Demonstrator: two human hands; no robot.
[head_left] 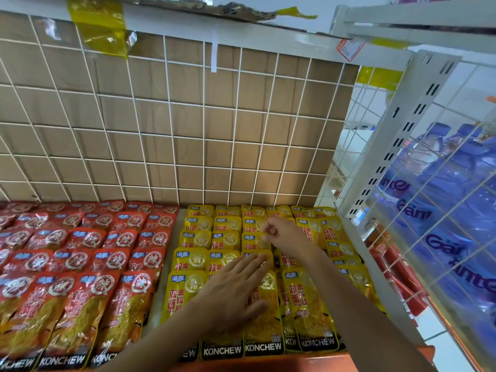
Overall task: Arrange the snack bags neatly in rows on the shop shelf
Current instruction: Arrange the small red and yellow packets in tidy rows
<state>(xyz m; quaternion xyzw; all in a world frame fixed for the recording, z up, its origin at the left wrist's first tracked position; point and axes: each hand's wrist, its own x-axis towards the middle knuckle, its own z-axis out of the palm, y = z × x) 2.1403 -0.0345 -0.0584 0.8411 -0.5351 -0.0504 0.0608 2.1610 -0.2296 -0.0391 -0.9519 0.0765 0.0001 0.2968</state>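
Observation:
Yellow snack bags (193, 291) lie in overlapping rows on the right half of the shelf, red snack bags (80, 299) on the left half. My left hand (233, 288) lies flat, fingers straight, pressing on the yellow bags of the front rows. Farther back, my right hand (281, 233) pinches the top edge of a yellow bag (255, 241) in the third column. The bags under my arms are partly hidden.
A white wire grid backed with cardboard (174, 124) closes the shelf's rear. On the right stands a white slotted upright (397, 146), with a wire side panel and packs of blue water bottles (442, 189) behind it. An orange shelf lip (308, 363) runs along the front.

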